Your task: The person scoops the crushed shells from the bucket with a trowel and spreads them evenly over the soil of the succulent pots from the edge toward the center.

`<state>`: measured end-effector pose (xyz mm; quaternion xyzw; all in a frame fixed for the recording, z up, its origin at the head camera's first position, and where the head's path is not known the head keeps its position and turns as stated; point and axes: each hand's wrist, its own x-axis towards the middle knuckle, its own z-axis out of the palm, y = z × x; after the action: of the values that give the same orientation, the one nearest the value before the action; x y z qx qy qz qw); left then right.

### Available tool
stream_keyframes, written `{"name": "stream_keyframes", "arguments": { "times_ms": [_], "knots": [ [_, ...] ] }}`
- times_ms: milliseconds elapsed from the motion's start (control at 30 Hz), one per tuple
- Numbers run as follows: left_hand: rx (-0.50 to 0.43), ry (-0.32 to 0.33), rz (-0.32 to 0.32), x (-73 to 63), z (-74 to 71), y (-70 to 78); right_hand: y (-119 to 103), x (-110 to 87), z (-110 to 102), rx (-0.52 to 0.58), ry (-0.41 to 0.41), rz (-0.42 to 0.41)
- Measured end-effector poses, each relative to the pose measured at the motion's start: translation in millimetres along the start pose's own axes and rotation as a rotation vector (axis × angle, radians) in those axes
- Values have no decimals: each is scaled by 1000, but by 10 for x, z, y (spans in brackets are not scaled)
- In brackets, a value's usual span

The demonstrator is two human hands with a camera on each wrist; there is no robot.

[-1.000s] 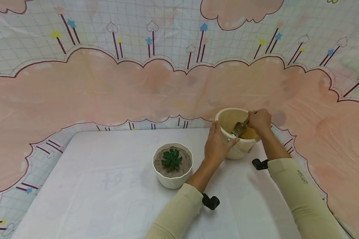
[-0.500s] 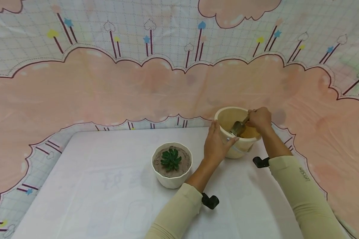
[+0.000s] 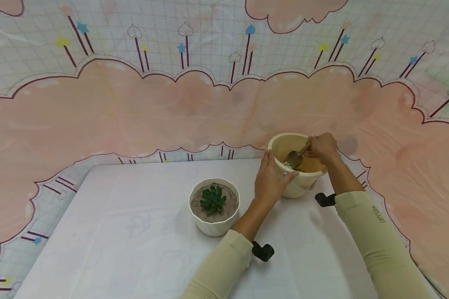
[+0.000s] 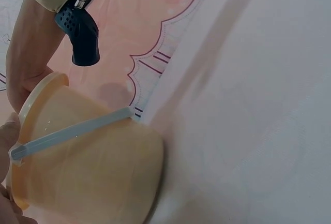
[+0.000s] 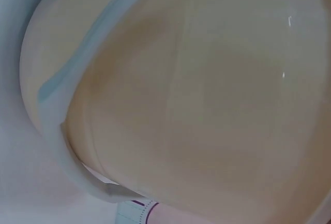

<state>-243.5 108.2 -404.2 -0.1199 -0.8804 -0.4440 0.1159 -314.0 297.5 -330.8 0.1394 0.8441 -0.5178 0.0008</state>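
Note:
A cream bucket [image 3: 294, 192] stands at the far right of the table, slightly tilted in the head view. My left hand [image 3: 268, 182] holds its near left rim, thumb towards the front and fingers along the side. Over the far right rim, my right hand [image 3: 323, 147] grips the handle of a small metal trowel [image 3: 294, 159], whose spoon-like blade dips inside the bucket. Something whitish lies by the blade tip; the rest of the contents is hidden. In the left wrist view a pale strap handle [image 4: 72, 132] hangs across the bucket. The right wrist view shows mainly the bucket wall [image 5: 207, 89].
A white faceted pot [image 3: 209, 228] with grey-brown soil and a green succulent [image 3: 213, 199] stands left of my left forearm. The white table [image 3: 127, 249] extends to the left and front. A printed pink cloth [image 3: 164, 112] hangs behind the table's back edge.
The trowel blade has risen a little and turned inside the bucket, with my right hand shifting slightly up and left. My left hand keeps its hold; the pot has not moved.

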Motion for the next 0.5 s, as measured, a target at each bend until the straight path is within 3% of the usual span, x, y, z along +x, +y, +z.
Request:
{"name": "stream_keyframes", "arguments": {
  "times_ms": [500],
  "knots": [
    [25,7,2,28,-1,10,-7,12,-40,28,-83,-19]
  ]
}}
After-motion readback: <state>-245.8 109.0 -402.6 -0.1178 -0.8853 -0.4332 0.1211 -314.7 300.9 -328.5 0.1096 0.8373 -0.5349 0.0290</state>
